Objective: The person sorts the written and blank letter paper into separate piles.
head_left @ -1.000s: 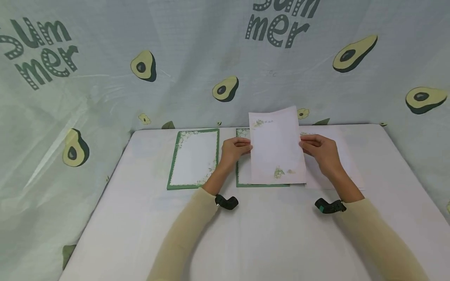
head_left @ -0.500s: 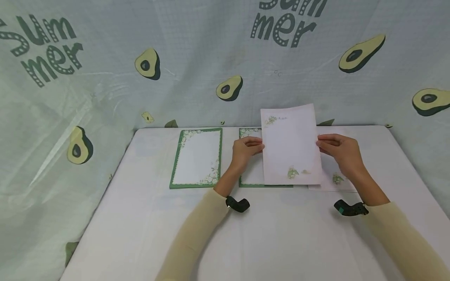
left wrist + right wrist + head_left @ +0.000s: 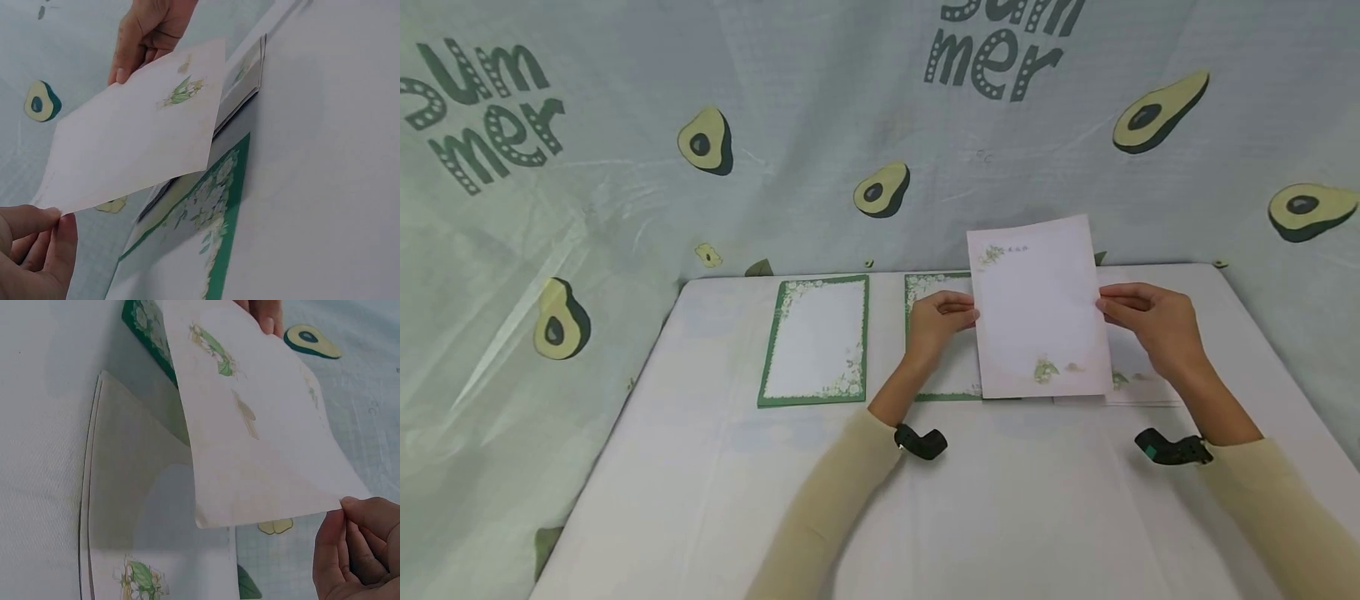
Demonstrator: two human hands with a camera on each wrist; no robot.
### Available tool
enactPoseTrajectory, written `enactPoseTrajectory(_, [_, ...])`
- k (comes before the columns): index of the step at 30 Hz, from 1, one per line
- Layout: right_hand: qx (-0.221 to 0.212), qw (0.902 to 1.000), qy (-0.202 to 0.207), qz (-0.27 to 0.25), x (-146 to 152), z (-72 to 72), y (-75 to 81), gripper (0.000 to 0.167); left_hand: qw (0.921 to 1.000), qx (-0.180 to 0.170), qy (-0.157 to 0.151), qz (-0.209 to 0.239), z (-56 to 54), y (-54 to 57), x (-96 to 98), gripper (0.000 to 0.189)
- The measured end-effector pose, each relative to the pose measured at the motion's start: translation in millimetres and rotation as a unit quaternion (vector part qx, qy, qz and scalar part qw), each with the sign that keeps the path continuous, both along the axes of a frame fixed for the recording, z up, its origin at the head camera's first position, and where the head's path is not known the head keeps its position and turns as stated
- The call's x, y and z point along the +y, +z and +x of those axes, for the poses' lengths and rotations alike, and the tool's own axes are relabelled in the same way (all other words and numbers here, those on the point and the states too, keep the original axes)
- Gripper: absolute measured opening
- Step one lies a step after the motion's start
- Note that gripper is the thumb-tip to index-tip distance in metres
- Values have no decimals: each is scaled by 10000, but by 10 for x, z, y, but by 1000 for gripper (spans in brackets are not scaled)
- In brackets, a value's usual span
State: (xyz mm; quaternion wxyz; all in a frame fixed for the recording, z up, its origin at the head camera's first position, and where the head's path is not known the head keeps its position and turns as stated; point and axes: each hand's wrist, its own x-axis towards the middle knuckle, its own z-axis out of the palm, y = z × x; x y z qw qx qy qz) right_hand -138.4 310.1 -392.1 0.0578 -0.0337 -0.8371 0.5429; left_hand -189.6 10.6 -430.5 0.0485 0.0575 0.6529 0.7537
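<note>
A pale pink sheet of paper [image 3: 1037, 312] with small printed flowers is held up above the table by its two side edges. My left hand [image 3: 936, 329] pinches its left edge between thumb and fingers; my right hand [image 3: 1153, 325] pinches the right edge. In the left wrist view the sheet [image 3: 137, 137] hangs tilted, clear of what lies below. Beneath it, partly covered, are a green-bordered sheet [image 3: 943, 379] and a stack of pink flowered sheets [image 3: 1146, 390]. In the right wrist view this stack [image 3: 137, 506] shows several layered edges.
Another green-bordered stack of paper [image 3: 816, 337] lies on the left of the white table [image 3: 1000, 517]. Behind the table hangs a curtain [image 3: 797, 108] printed with avocados and lettering. A black strap device sits on each wrist.
Both hands have carried the pink sheet to the right, from over the middle green-bordered sheet toward the pink stack. More of the green-bordered sheet shows now.
</note>
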Motion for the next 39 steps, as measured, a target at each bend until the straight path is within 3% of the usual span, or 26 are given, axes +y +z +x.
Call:
enactPoseTrajectory(7, [-50,9993,-115,366,151,43,-35,51,9996,-183,-189,31,97,-99,161,16])
enactPoseTrajectory(14, [-180,9974,-261,640,282,125,-82,52,9995,-78,-240,183,118,-91,257,17])
enactPoseTrajectory(19, [-221,9974,-406,544,343,211,-98,53,9990,-72,-370,231,144,-82,337,17])
enactPoseTrajectory(31, [-309,9962,-789,221,471,275,-179,57,9983,-437,-239,304,191,-163,604,15])
enactPoseTrajectory(39, [-358,9965,-753,112,601,288,-185,52,9979,-451,-77,463,193,-182,743,13])
